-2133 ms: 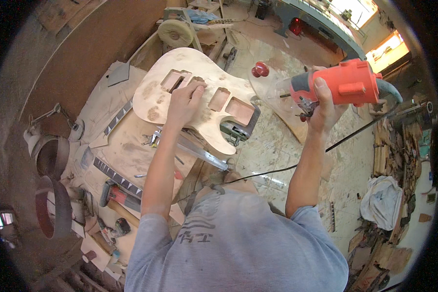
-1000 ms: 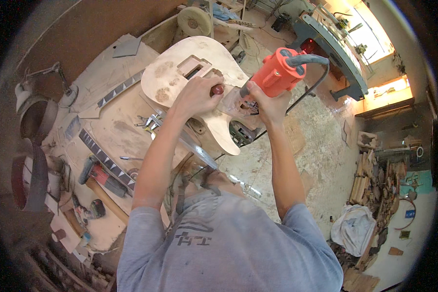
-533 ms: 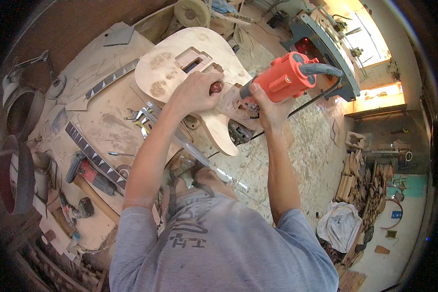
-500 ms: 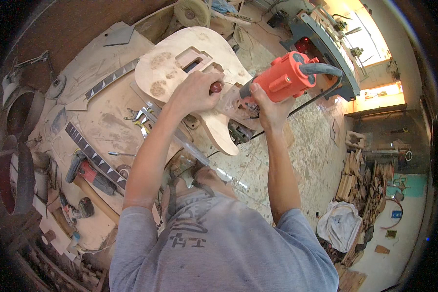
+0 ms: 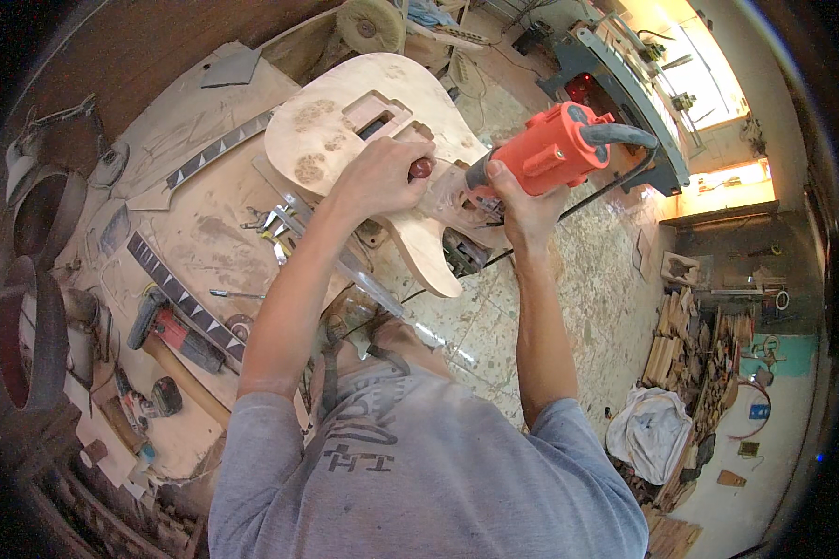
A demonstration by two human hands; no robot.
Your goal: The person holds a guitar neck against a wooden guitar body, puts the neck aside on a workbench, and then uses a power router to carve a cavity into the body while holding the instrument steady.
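A pale wooden electric guitar body (image 5: 373, 79) with routed cavities lies at the edge of the workbench, part of it beyond the edge. My right hand (image 5: 529, 210) is wrapped round the lower part of a red handheld router (image 5: 545, 154), tilted, with its clear base (image 5: 457, 196) at the body's neck end. My left hand (image 5: 387, 177) rests on the body, its fingers closed round a reddish-brown rounded handle (image 5: 421, 169). What that handle joins to is hidden by the hand. The router's bit cannot be made out.
On the dusty workbench (image 5: 205, 224) lie inlaid fretboards (image 5: 182, 296), a caliper (image 5: 280, 224), a red-and-black power tool (image 5: 182, 335) and a cordless drill (image 5: 158, 399). Sanding belts (image 5: 28, 345) hang at left. The router's cable (image 5: 615, 186) runs toward a grey machine (image 5: 625, 112). Wood offcuts (image 5: 680, 345) are stacked right.
The guitar body, both hands and the router have shifted slightly to the right. Both grips look the same as before.
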